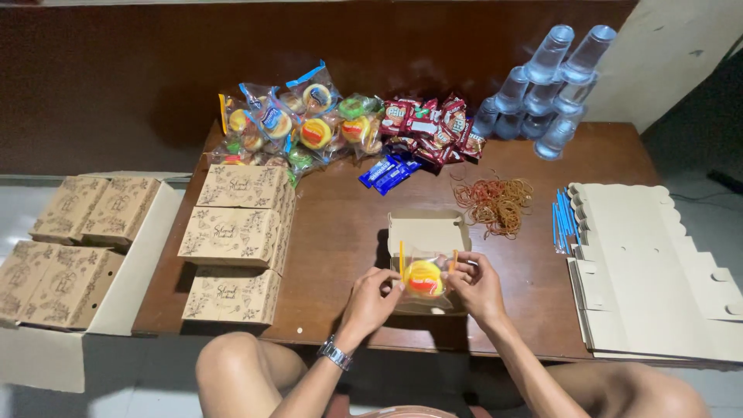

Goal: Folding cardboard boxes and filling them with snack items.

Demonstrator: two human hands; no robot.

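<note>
1. Left hand (pixel 373 298) pinches the left edge of a clear snack packet (pixel 424 279).
2. Right hand (pixel 474 285) pinches the packet's right edge.
3. The packet, yellow and red inside, is held over an open box (pixel 427 231) at the table's (pixel 340 232) near edge.
4. Rubber bands (pixel 494 203) lie just beyond the box.
5. Closed boxes (pixel 236 236) are stacked to the left; flat blanks (pixel 650 271) to the right.

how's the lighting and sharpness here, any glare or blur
Head view: even overhead light, the wooden table well lit while the wall behind falls dark; soft glare on the clear snack packet between the left hand and right hand; sharp mid-frame, slight wide-angle bending toward the edges.
</note>
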